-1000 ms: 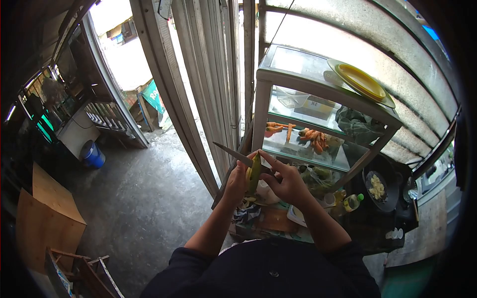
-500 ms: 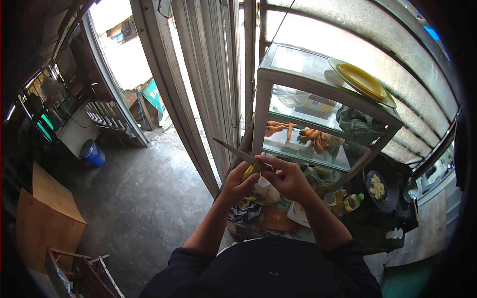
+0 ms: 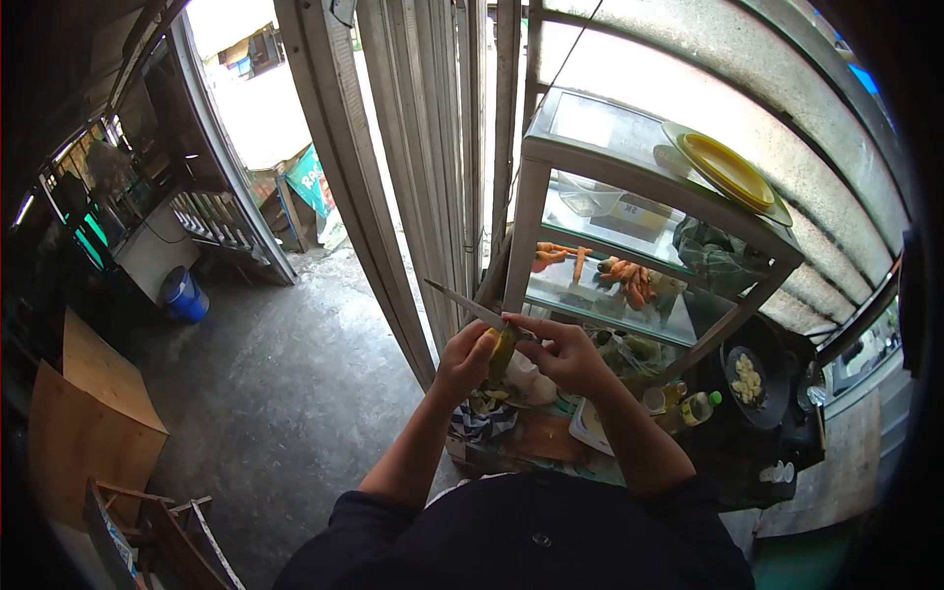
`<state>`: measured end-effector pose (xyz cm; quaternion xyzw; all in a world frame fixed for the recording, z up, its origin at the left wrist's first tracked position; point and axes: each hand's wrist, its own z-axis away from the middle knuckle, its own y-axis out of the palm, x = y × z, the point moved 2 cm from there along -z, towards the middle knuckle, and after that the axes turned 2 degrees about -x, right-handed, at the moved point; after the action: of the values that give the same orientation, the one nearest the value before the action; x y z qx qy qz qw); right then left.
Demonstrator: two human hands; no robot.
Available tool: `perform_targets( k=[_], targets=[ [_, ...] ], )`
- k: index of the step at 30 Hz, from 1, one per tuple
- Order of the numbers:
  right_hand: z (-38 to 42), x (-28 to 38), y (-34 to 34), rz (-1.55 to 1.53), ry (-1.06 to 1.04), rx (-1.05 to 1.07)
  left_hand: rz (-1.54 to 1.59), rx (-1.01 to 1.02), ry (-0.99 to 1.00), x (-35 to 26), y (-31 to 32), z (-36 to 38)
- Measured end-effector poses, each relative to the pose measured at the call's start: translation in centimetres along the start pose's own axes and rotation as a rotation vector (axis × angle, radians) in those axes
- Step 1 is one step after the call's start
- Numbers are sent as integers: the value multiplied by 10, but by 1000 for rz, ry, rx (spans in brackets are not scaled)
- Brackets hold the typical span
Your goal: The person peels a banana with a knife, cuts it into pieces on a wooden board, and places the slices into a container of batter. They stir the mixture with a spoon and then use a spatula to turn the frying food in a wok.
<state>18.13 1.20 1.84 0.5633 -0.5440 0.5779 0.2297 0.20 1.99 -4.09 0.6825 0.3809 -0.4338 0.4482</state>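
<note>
My left hand (image 3: 463,364) is closed around a yellow-green, oblong piece of produce (image 3: 502,356); its exact kind is hard to make out. My right hand (image 3: 566,356) grips a knife (image 3: 466,304), its handle hidden by the fingers. The long blade points up and to the left, with its base against the top of the produce. Below both hands lie a white plastic bag (image 3: 531,382) and a brown cutting board (image 3: 552,437).
A glass cabinet (image 3: 532,208) holding carrots (image 3: 629,282) stands ahead on the right, with yellow plates (image 3: 728,169) on top. To the right are a bottle with a green cap (image 3: 699,407) and a wok (image 3: 772,390) containing pale pieces. A blue bucket (image 3: 184,295) sits on the floor leftward.
The produce has turned more upright in my left hand, showing more of its length. The blade has shifted slightly, and the view has moved a little.
</note>
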Motion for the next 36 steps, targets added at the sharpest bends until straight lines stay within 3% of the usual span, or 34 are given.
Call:
perform_targets(
  k=[1,3,6,10,14,16,19,22,24,30,33,36],
  targets=[
    [-3,-5,2,0,-1,4,0,-4,2,5,-4,1],
    [-6,-13,2,-226,54,-166,479,-6,-178,17,-12,6],
    [-11,-11,-3,-298,196,-190,625,-123,-213,18,-14,11],
    [-18,-40,12,-402,306,-178,603,-357,-243,18,-11,7],
    [-22,-65,32,-240,253,-100,579,-409,-220,19,-17,8],
    [-23,-63,38,-202,244,-59,530,-292,-196,19,-24,10],
    [-20,-49,38,-288,257,-91,511,-299,-211,17,-26,12],
    [-19,-32,29,-561,202,-29,538,-219,-271,10,-22,10],
    [-18,-23,22,-421,55,310,504,-171,-251,12,-23,8],
    [-18,-4,10,49,-90,329,393,-5,-222,6,-15,4],
    [-13,13,11,-56,-110,272,319,5,-237,3,-14,3],
    [-13,10,7,25,-132,296,265,-14,-222,7,-14,3]
  ],
)
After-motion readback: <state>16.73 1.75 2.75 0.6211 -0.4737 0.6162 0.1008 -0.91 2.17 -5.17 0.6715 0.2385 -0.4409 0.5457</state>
